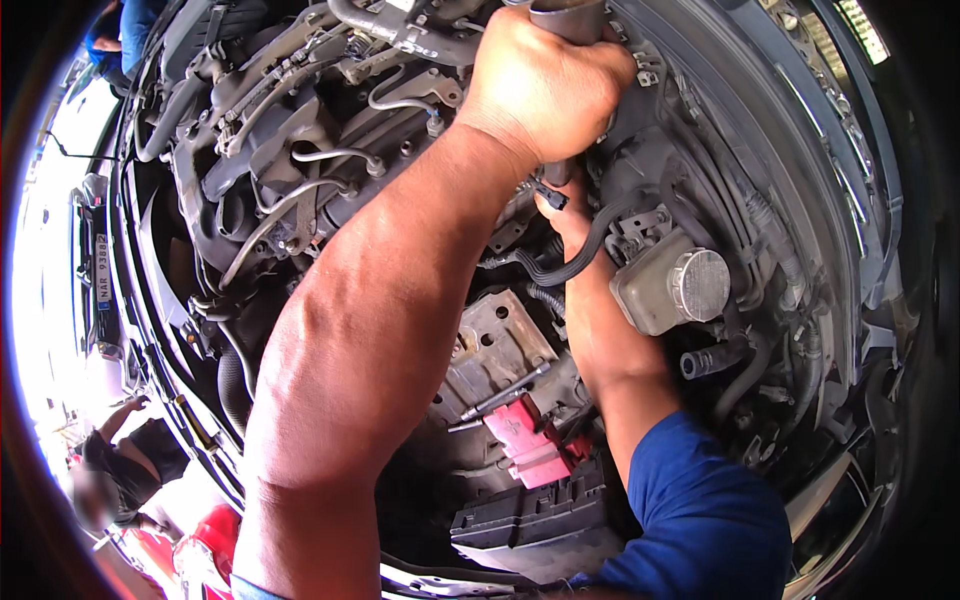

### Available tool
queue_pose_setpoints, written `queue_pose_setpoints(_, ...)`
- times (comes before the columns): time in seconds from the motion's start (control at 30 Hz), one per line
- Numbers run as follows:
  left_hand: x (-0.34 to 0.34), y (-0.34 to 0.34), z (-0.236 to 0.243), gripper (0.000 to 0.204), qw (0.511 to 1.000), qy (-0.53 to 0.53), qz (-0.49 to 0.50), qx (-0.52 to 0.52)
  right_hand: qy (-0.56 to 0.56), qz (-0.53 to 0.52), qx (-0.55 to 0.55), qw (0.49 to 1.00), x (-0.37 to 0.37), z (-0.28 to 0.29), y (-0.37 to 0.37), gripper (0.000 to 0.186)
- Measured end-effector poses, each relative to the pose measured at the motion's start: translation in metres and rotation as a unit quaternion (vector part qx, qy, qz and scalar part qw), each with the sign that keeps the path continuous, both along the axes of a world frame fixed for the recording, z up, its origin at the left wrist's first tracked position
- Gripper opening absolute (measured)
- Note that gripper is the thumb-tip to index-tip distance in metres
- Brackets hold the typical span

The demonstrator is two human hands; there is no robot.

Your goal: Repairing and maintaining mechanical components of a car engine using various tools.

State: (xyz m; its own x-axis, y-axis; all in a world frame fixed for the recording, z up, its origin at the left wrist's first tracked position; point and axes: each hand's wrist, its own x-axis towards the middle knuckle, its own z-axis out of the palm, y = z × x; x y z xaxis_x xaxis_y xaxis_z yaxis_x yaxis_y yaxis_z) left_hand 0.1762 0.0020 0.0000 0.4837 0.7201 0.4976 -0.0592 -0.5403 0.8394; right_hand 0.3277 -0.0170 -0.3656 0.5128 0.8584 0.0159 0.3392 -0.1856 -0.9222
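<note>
Across the engine bay reaches my left arm, with my left hand (548,85) closed in a fist around a dark, tube-like metal piece (568,20) at the top of the view. Below it, my right hand (566,205) is deep among the parts by the lower end of that piece. Most of its fingers are hidden behind my left hand and wrist, so its grip does not show. A small black electrical connector (551,196) sits beside the right hand. A ribbed black hose (590,258) curves past my right wrist.
A fluid reservoir (655,285) with a round cap stands right of my right forearm. Between my arms are a metal bracket plate (497,340), a slim metal bar tool (505,392), a red plastic cover (525,440) and a black box (535,515). A person (125,460) is at the far left.
</note>
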Motion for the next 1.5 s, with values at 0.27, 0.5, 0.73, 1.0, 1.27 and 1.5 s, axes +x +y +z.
queue_pose_setpoints(0.27, -0.013, 0.019, -0.008, 0.010, 0.974, 0.177, 0.044, 0.133, 0.251, 0.023, -0.084, 0.964, -0.067, 0.058, -0.009, 0.030)
queue_pose_setpoints(0.5, -0.070, -0.053, -0.039, 0.010, 0.942, 0.073, 0.090, 0.315, 0.171, 0.064, 0.174, 0.968, 0.020, -0.002, -0.002, 0.016)
queue_pose_setpoints(0.73, -0.149, -0.111, -0.084, 0.033, 0.991, 0.055, 0.120, 0.004, 0.386, 0.030, 0.207, 0.898, -0.030, 0.034, -0.008, 0.024)
queue_pose_setpoints(1.0, -0.034, -0.019, -0.013, 0.018, 0.965, 0.021, 0.094, 0.244, 0.004, 0.053, -0.002, 0.999, -0.002, 0.027, 0.000, 0.015)
queue_pose_setpoints(1.27, -0.016, -0.015, -0.011, 0.013, 0.985, -0.078, -0.020, -0.151, -0.021, 0.056, 0.019, 0.998, -0.002, 0.029, -0.014, 0.015)
queue_pose_setpoints(1.5, -0.006, -0.018, -0.001, 0.009, 0.971, -0.085, 0.005, -0.223, -0.041, 0.065, 0.055, 0.996, -0.003, 0.035, -0.014, 0.015)
